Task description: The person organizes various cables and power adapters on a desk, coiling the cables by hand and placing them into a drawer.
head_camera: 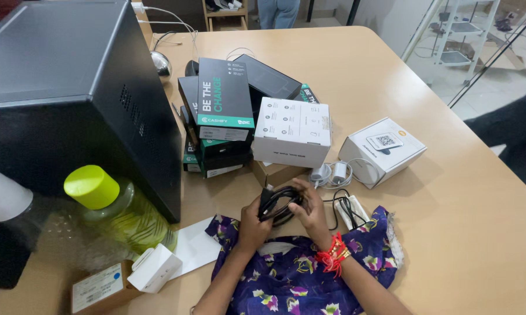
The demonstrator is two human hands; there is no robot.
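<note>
Head view, looking down at a tan worktop point(461, 221). Held between both hands, just above a purple flowered cloth point(292, 277) near the worktop's near edge: a coiled black cable point(280, 204). Left hand point(252, 224) curled shut around the coil's left end, thumb up beside a black plug standing at that end. Right hand point(310, 211) closed over the coil's right side, fingers wrapped across the loops, red threads tied round the wrist. Coil's long axis roughly level, running left to right between the two hands, tilted slightly up toward the right; plug end pointing up and away from the wearer. A loose black strand trailing from the right hand to a white power strip point(351, 211) lying just beside it on the cloth.

Behind the hands, a white box point(292, 129) leaning on a stack of black and green boxes point(222, 111). To the right, a white angled box point(382, 150), with white chargers point(331, 174) just in front. At left, a big black case point(70, 87) and a bottle with a lime-green cap point(91, 186).
</note>
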